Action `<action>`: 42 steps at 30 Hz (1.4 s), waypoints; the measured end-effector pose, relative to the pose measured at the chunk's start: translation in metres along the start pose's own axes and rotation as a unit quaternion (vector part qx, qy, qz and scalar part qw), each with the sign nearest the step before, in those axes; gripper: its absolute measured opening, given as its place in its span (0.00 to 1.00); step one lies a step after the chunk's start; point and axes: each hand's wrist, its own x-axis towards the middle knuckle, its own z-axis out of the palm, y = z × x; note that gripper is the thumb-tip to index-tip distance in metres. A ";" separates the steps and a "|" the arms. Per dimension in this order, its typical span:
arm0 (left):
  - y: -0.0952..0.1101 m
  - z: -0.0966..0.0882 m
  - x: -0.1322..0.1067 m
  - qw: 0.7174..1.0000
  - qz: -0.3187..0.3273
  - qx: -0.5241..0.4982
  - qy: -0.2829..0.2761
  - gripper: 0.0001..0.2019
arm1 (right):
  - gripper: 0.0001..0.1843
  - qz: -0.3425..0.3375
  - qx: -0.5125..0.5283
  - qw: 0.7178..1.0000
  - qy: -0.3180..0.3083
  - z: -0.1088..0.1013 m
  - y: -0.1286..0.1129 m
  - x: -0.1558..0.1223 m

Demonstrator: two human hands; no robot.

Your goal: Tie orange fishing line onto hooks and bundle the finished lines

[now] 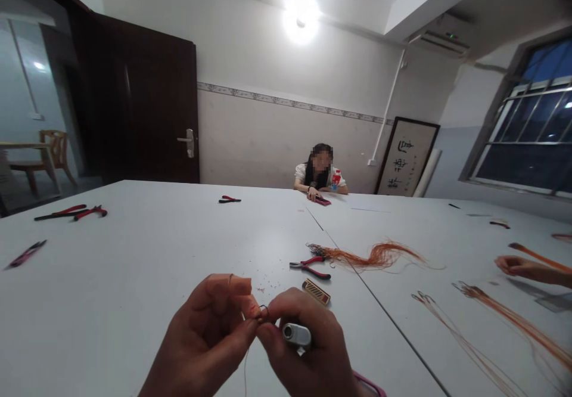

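Note:
My left hand [203,331] is closed in a pinch, with a pale orange finger cot [241,286] over a fingertip. It grips a small fish hook [264,309] at its shank, and a thin line [245,367] hangs below. My right hand [313,337] is closed too, thumb and forefinger at the hook's bend. Tucked in its curled fingers is a silver-white tube [297,336] with a round opening; its kind is unclear. Just beyond lie a gold-and-black striped case [316,291], red-handled pliers [311,267] and a bundle of hooks with orange lines [370,257].
More bundles of hooked lines [500,304] lie at right, near another person's hand [531,267]. Several tools, including red-handled pliers [90,212] and pink-handled cutters [27,254], lie left. A person [319,170] sits at the far edge. A seam [393,322] crosses the white table [156,242].

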 end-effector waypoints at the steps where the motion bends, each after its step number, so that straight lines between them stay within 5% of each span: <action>1: 0.000 0.000 0.000 1.000 0.001 0.002 -0.002 0.12 | 0.07 -0.001 -0.003 1.000 0.003 -0.001 -0.001 0.000; 12: -0.004 -0.013 0.004 0.995 0.035 0.038 -0.089 0.11 | 0.06 -0.003 -0.036 0.999 0.002 -0.002 -0.005 0.000; 27: -0.001 -0.014 0.007 0.996 0.034 0.029 -0.073 0.11 | 0.06 0.012 -0.049 0.999 -0.009 -0.005 -0.006 0.000; 35: 0.007 -0.003 0.003 1.000 0.008 0.017 0.015 0.11 | 0.04 0.018 -0.054 0.998 -0.009 -0.006 -0.001 0.000; 42: 0.000 -0.003 0.001 1.000 0.013 0.023 -0.004 0.10 | 0.09 0.013 -0.040 0.999 0.001 -0.003 0.001 -0.001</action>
